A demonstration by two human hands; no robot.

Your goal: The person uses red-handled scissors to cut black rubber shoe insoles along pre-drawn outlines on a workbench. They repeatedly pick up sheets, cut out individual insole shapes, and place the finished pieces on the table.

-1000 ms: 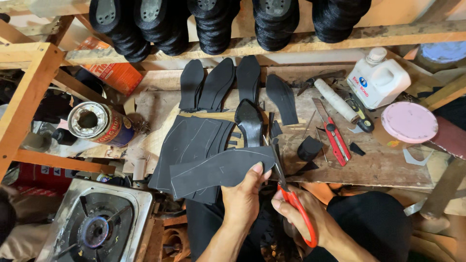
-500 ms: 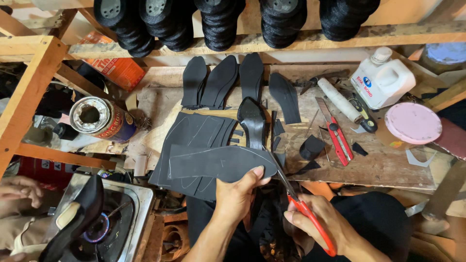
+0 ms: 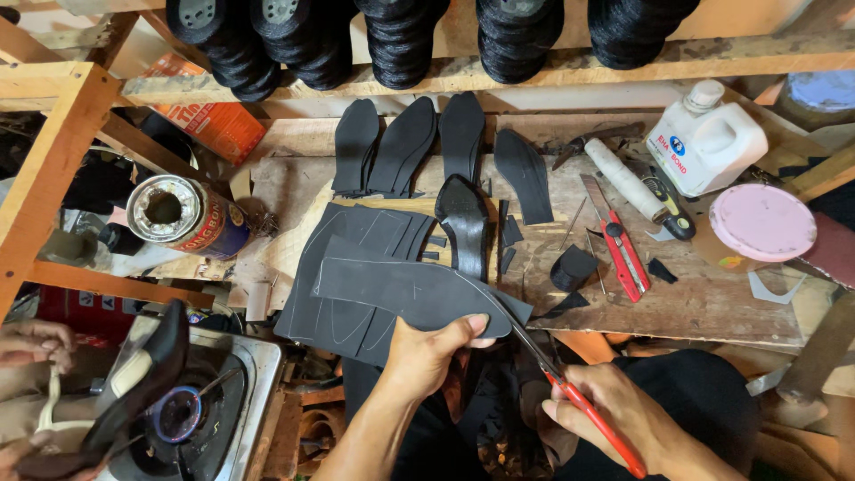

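Head view: at a cluttered, worn wooden workbench (image 3: 712,303), the left hand (image 3: 427,352) pinches a dark rubber sheet (image 3: 401,289); the right hand (image 3: 623,419) grips red-handled scissors (image 3: 570,392) tight.

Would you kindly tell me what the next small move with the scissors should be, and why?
Probably close the scissors a little further along the pale traced line, since the blades sit at the black sheet edge, the left hand pinches it taut, and the right hand grips the red handles.

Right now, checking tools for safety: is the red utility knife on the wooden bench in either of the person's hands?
No, the red utility knife lies untouched on the wooden bench.
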